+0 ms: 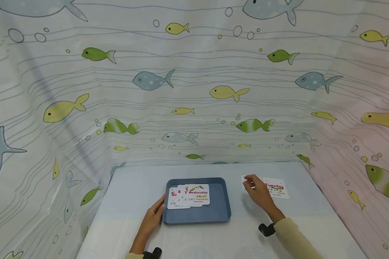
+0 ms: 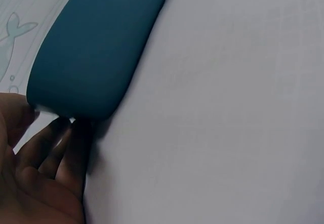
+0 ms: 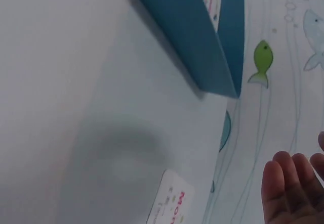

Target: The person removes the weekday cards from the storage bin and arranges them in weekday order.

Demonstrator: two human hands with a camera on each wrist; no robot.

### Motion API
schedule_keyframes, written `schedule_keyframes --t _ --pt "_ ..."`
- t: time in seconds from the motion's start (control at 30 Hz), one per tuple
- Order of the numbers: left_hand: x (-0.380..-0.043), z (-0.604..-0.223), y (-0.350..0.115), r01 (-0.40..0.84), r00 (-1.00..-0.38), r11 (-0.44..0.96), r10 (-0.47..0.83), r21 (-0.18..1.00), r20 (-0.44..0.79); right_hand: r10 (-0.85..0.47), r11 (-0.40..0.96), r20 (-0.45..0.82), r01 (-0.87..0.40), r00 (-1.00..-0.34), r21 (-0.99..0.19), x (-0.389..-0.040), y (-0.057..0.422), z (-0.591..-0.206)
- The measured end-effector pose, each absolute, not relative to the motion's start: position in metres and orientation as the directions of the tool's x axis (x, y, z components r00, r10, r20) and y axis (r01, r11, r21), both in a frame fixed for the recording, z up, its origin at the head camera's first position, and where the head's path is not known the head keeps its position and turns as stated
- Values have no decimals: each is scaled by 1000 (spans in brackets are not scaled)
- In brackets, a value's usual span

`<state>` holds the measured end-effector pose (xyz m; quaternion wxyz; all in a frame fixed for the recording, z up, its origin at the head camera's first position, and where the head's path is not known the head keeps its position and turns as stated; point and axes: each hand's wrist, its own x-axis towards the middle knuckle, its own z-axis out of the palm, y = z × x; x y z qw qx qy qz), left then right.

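A blue-grey tray (image 1: 197,216) lies on the table with overlapping white word cards in it, the Wednesday card (image 1: 199,192) on top. My left hand (image 1: 150,219) holds the tray's left edge; in the left wrist view its fingertips touch the rim. Over to the right, my right hand (image 1: 257,192) is above a white card, mostly covered from the head camera. The right wrist view reads "Mon" on that card (image 3: 172,201), and the hand's fingers (image 3: 291,183) are apart from it, holding nothing. Beside that card lies the Tuesday card (image 1: 277,190).
Behind and around the white-covered table (image 1: 214,235) hangs a fish-print sheet (image 1: 194,126). Small black devices (image 1: 266,229) sit on both wrists. The tray stands between the hands.
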<state>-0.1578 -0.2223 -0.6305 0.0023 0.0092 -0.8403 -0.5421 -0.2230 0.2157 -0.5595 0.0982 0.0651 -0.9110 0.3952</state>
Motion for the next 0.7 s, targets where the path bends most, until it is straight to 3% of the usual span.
schedule_keyframes --t 0.3,0.7 --pt "-158 -630 -222 -47 -999 382 -19 923 -43 -147 585 129 -191 -981 -789 -219 178 -547" --pt "-159 -631 -223 -49 -999 385 -19 922 -46 -246 528 96 -216 -964 -822 -219 152 -549"
